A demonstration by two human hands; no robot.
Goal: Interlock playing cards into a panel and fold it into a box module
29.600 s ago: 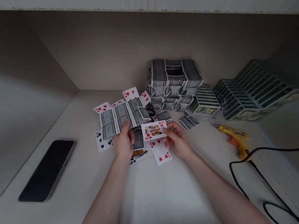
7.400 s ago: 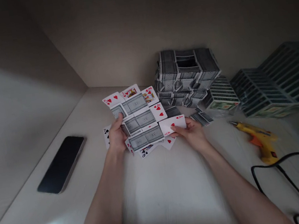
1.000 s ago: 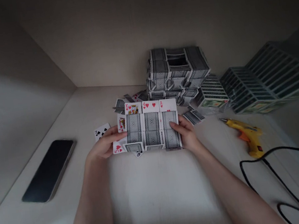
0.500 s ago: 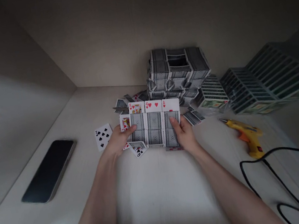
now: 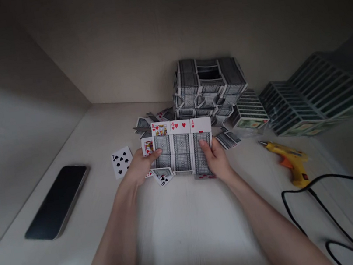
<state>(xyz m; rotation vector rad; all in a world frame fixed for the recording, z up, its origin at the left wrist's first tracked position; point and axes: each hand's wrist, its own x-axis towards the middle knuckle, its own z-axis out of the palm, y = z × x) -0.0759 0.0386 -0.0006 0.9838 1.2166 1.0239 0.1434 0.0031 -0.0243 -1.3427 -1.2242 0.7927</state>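
Between my hands is a panel of joined playing cards [image 5: 182, 151], patterned backs showing, with a king, a four and an ace of hearts face up along its far edge. My left hand [image 5: 139, 165] grips its left side, thumb on top. My right hand [image 5: 216, 158] pinches the right side, thumb over the card backs; the fingers beneath are hidden. Folded cards jut from the panel's near edge, one a black-suited card [image 5: 163, 178]. Just behind the panel stands a box-like structure of playing cards [image 5: 211, 85] with an opening in its top.
A seven of spades [image 5: 122, 162] and a dark phone [image 5: 57, 202] lie to the left. Loose folded cards [image 5: 144, 124] rest behind the panel. At right are stacked card decks [image 5: 319, 93], a yellow glue gun [image 5: 289, 162] and its looping black cable [image 5: 332, 175].
Almost nothing differs. Both hands keep the same hold on the card panel, and the view has shifted very slightly.
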